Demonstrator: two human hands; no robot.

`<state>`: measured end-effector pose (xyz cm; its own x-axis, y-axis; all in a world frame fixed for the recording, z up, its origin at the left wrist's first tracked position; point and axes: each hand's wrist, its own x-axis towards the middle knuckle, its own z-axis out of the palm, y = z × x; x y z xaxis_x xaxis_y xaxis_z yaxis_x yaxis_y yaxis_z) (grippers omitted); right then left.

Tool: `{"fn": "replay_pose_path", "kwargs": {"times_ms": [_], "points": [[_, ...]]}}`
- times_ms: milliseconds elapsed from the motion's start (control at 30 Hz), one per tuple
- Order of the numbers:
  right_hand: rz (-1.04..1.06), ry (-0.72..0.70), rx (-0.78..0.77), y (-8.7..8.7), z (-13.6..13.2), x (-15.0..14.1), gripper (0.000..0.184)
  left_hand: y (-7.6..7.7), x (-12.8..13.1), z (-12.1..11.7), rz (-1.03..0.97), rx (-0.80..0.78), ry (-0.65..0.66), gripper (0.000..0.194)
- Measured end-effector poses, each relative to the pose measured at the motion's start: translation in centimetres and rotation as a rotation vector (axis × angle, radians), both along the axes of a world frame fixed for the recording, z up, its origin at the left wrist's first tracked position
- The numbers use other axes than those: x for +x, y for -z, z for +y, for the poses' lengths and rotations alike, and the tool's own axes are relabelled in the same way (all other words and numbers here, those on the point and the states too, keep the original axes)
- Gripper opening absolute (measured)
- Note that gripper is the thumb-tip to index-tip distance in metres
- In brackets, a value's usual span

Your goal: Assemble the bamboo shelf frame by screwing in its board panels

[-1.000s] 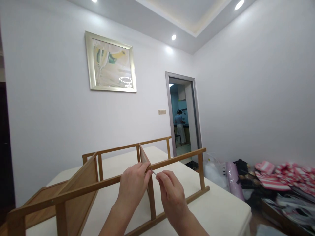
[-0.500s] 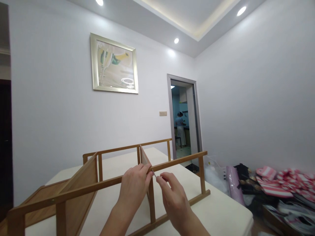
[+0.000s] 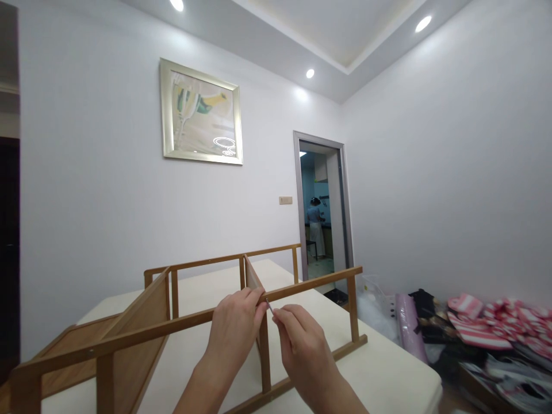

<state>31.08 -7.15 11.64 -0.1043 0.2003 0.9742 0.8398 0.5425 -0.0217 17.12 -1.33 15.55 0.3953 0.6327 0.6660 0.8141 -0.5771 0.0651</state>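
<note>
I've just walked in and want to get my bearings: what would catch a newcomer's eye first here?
Probably the wooden frame on the white table, low in the view, where the left hand holds it at a joint and the right hand pinches a thin rod close by. Next, the framed picture high on the wall, and the pink-and-white striped pile at the lower right.
</note>
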Motion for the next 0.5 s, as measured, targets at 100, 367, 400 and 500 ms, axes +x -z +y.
{"fn": "replay_pose_path", "kwargs": {"times_ms": [100,367,400,500], "points": [[0.032,-0.046,-0.030,0.2,0.1,-0.1,0.019,0.0,0.0,0.0,-0.006,-0.008,0.006,0.022],[0.429,-0.340,-0.354,1.2,0.4,-1.2,0.013,-0.2,-0.1,-0.1,-0.019,-0.031,0.024,0.024],[0.427,-0.353,-0.348,1.3,0.3,-1.2,0.014,-0.2,-0.1,-0.2,-0.018,-0.034,0.027,0.024],[0.343,-0.328,-0.264,1.7,0.0,-0.9,0.021,-0.3,-0.2,-0.3,-0.012,-0.037,0.037,0.024]]}}
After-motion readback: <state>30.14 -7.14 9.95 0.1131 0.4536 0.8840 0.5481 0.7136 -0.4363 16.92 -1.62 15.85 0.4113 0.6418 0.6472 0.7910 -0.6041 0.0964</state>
